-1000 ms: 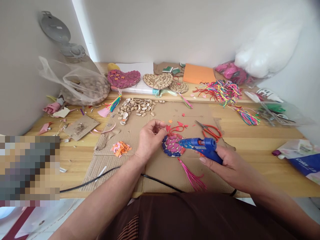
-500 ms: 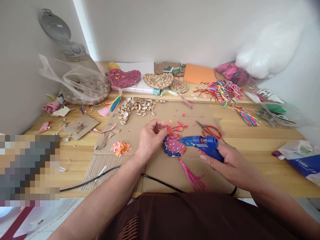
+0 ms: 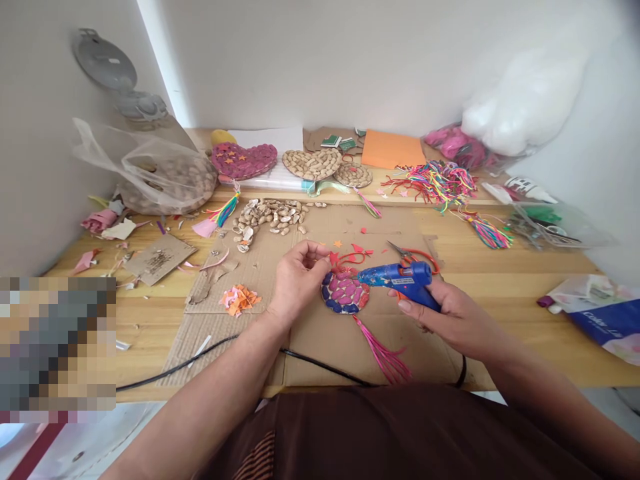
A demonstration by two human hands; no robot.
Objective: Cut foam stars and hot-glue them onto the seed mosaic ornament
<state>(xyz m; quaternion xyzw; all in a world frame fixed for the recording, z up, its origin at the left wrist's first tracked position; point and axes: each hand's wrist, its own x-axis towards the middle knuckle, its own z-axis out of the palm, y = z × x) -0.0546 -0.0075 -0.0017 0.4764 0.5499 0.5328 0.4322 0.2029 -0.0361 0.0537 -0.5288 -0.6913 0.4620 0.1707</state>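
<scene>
A round ornament [image 3: 346, 291] covered in pink, blue and red painted peanut shells lies on the cardboard [image 3: 320, 353]. A pink tassel [image 3: 385, 353] trails from its lower edge. At its upper left, my left hand [image 3: 303, 277] is closed in a pinch. A red paper star [image 3: 334, 259] shows right at those fingertips; whether they grip it is unclear. My right hand [image 3: 445, 303] is wrapped round a blue glue gun [image 3: 400, 277], whose tip points left at the ornament's right side. Behind the glue gun lie scissors [image 3: 425, 259] with orange-red handles, partly covered.
Peanut shells [image 3: 273, 215] and orange and pink paper scraps [image 3: 240, 300] lie left of the ornament. A black cord [image 3: 330, 365] crosses the front. Heart ornaments [image 3: 313, 163], colourful tassels [image 3: 440, 181] and a bag of peanuts [image 3: 170, 180] stand at the back.
The whole view has shifted slightly left. The glue gun's tip stays at the ornament, and both hands keep nearly the same pose.
</scene>
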